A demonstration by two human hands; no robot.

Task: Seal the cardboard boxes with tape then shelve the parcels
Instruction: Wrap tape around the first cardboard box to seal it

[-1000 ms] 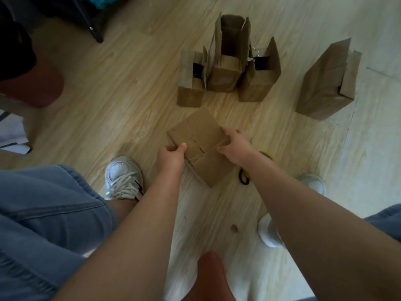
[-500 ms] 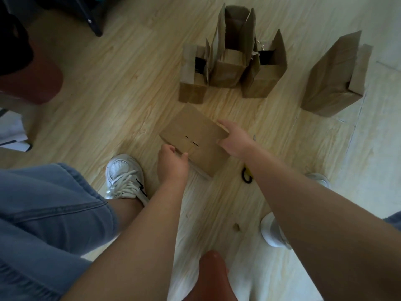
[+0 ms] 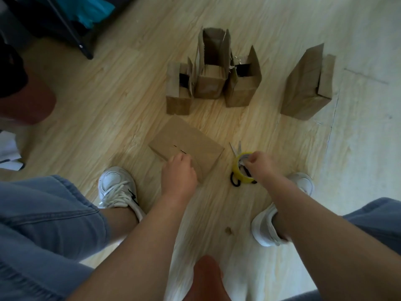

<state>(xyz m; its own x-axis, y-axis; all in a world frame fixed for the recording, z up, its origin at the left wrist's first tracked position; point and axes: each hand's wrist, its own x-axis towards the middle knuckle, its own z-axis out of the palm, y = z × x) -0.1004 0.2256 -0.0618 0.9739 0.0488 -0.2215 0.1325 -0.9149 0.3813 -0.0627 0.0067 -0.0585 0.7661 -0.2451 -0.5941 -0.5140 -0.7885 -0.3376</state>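
Observation:
A flat, closed cardboard box (image 3: 191,140) lies on the wooden floor in front of me. My left hand (image 3: 179,172) holds its near edge, with curled fingers on the top by two small slits. To the right, a yellow tape roll (image 3: 238,170) stands on the floor over a pair of scissors (image 3: 234,148) with black handles. My right hand (image 3: 259,165) pinches the upper rim of the roll.
Three open boxes (image 3: 209,83) with raised flaps stand in a row behind the flat box. A larger box (image 3: 303,90) leans at the right. My white shoes (image 3: 118,187) flank the work spot. A dark furniture leg (image 3: 73,33) and a red-brown object (image 3: 30,101) are at the left.
My right hand left the box's right corner and moved right to the tape roll. The box has been set flat on the floor, and my left hand now lies on its near edge.

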